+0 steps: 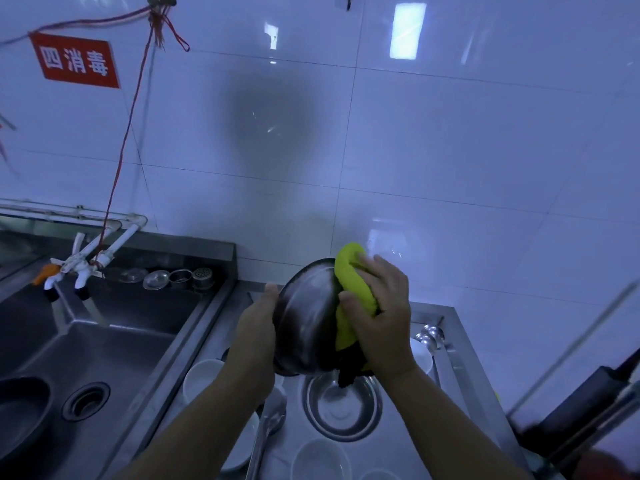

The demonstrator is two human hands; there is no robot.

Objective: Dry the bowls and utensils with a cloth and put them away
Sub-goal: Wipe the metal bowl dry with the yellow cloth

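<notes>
We hold the steel bowl (306, 323) tilted above the worktop (460, 372): left hand (258, 327) flat against its rim, right hand (379, 310) gripping the yellow-green cloth (349, 271) against it. It looks light, rigid and probably slippery; rim holds seem safest.

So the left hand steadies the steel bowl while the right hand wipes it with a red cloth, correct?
Not quite: the cloth is yellow-green, not red. The head view shows the left hand steadying the steel bowl while the right hand wipes it.
</notes>
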